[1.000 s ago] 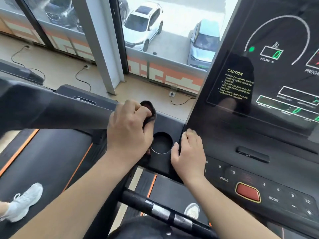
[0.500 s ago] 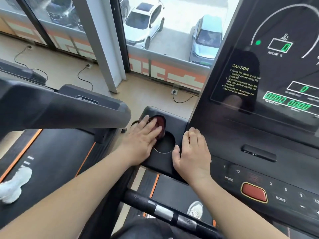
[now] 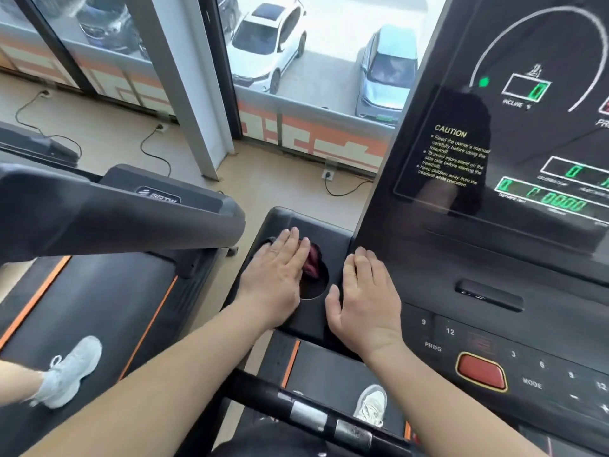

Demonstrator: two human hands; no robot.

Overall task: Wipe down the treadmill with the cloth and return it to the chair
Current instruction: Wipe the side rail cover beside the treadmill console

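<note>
I stand on a black treadmill whose console (image 3: 494,258) fills the right of the view. Left of it is a black tray with a round cup holder (image 3: 313,288). My left hand (image 3: 276,275) lies flat with straight fingers on a dark red cloth (image 3: 311,262), pressing it onto the tray at the cup holder's far-left rim; most of the cloth is hidden under the hand. My right hand (image 3: 365,298) rests flat on the tray's right part beside the console, holding nothing.
A second black treadmill (image 3: 115,219) stands close on the left, with another person's white shoe (image 3: 69,371) on its belt. A black handlebar (image 3: 313,413) crosses in front of me. Windows and floor cables lie beyond. No chair is in view.
My left hand went from gripping the cloth bunched above the cup holder to lying flat on it on the tray. The right hand stayed put. The neighbour's shoe moved along the belt.
</note>
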